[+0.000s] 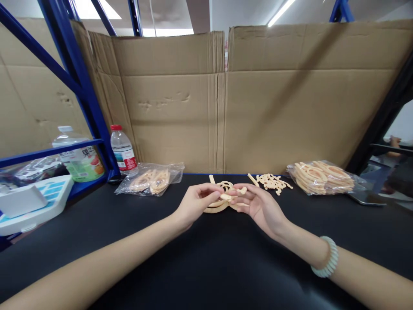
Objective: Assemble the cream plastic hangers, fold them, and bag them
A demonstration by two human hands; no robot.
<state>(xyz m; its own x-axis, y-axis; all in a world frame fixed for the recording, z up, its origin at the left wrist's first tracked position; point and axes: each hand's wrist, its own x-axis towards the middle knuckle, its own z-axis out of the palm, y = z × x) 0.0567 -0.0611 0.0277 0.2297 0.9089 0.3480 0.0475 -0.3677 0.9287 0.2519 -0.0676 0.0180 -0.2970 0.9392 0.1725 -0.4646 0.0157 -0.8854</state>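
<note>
The left hand (198, 202) pinches a small cream piece (226, 197); the right hand (263, 209) grips a knob-ended piece (242, 190) just beside it, over cream rings (215, 210) near the middle of the table's (206, 267) far edge. Both pieces look light, stiff, perhaps brittle; fingertip holds on thicker parts should suit.
</note>
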